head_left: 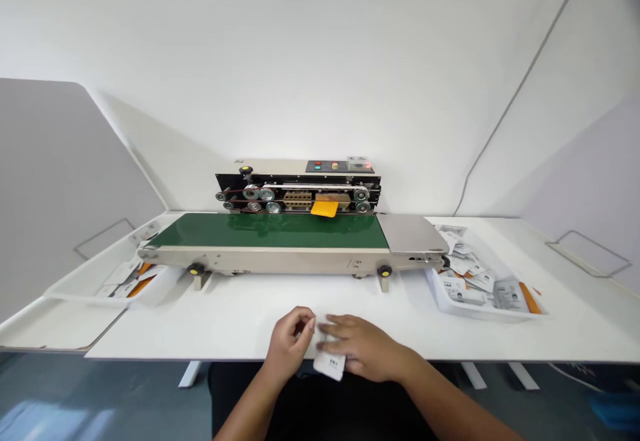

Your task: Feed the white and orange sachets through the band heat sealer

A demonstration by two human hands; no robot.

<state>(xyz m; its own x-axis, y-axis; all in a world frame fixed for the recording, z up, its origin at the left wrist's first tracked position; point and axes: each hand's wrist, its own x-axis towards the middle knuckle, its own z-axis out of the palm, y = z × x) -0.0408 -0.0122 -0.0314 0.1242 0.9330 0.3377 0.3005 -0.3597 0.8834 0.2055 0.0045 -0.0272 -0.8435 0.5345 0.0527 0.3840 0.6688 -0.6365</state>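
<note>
White bench (210,321), left to right: left tray (65,292) of pouches; left hand (290,341) curled, fingertips at the white pouch (330,365), grip unclear. Pouch sits at the front edge, long axis roughly sideways. Right hand (367,349) nearer, fingers across it, holding. Right tray (475,313) beyond.

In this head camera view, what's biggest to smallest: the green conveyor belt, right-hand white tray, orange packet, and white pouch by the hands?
1. Green conveyor belt
2. White tray
3. Orange packet and white pouch: these look alike, and the pouch is nearer the camera, so I can't rank them.
</note>
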